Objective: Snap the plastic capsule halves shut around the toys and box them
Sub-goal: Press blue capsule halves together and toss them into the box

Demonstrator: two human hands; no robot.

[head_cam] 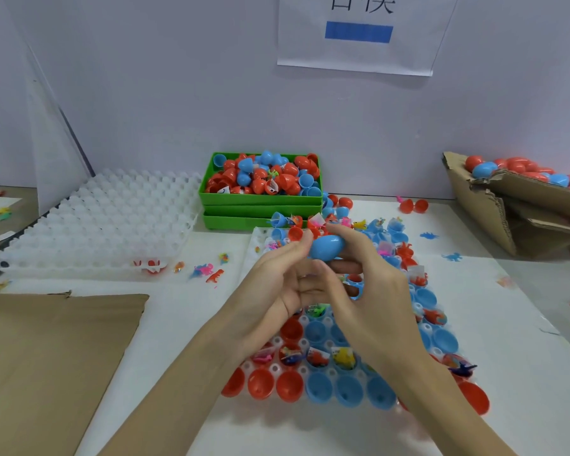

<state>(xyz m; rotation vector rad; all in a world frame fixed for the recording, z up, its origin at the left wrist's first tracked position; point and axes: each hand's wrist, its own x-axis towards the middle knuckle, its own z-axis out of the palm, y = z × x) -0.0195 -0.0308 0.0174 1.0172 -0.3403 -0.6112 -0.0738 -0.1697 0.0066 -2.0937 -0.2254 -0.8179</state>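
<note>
Our fingers (301, 240) of both the left hand (277, 287) and the right hand (372, 284) pinch a closed blue capsule (326, 246), held above the white tray (310, 324) of open halves on the tabletop (507, 373).

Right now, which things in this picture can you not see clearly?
Head view only:
- Blue capsule: its seam and contents are hidden by the shell and the fingers of the left hand and right hand.
- Cardboard box: cut off by the right edge.
- Wall sign: cut off by the top edge.
</note>
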